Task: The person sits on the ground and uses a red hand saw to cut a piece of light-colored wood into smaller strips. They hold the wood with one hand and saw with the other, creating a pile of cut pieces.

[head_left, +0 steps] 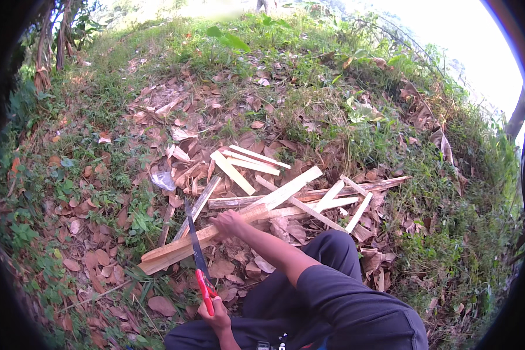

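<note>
My right hand (227,222) presses down on a long pale wooden plank (175,248) that lies slanted on the leaf-covered ground. My left hand (217,317) grips the red handle of a hand saw (196,245). The saw's dark blade crosses the plank just left of my right hand, with its tip pointing away from me. My right forearm comes in from a dark sleeve at the lower right.
Several cut wooden strips and offcuts (309,201) lie scattered behind the plank among dry brown leaves. A crumpled clear plastic scrap (163,179) sits to the left. My dark-trousered knee (332,248) is at the right. Grass and green plants (227,41) cover the slope around.
</note>
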Motion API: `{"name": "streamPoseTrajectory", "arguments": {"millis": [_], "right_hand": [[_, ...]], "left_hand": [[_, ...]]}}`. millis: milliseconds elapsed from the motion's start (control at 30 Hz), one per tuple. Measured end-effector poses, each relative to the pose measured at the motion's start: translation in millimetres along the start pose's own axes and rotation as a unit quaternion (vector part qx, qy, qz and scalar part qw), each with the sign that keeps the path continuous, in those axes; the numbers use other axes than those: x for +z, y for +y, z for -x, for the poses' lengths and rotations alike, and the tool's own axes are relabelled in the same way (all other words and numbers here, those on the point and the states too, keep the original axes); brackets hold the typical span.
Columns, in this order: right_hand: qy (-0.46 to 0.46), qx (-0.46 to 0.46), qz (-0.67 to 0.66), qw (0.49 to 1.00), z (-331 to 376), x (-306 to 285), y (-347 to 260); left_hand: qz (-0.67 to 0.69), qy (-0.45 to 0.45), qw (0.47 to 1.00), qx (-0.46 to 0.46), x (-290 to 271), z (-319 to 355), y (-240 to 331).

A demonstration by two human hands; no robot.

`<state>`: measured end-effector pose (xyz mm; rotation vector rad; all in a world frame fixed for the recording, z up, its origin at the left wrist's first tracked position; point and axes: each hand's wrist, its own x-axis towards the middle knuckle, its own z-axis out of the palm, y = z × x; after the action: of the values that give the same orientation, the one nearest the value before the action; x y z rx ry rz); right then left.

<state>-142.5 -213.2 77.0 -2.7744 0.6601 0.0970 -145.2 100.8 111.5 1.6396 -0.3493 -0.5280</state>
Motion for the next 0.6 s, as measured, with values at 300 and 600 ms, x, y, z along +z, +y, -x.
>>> {"name": "streamPoseTrajectory", "arguments": {"millis": [300,600], "right_hand": [[0.168,-0.048,0.058,0.983,37,30,50],[0.107,0.072,0.006,0.992,42,13,63]], "left_hand": [[-0.027,-0.038,0.999,0.024,0,-8,-12],[-0.03,-0.02,0.995,0.09,28,-13,-8]]}}
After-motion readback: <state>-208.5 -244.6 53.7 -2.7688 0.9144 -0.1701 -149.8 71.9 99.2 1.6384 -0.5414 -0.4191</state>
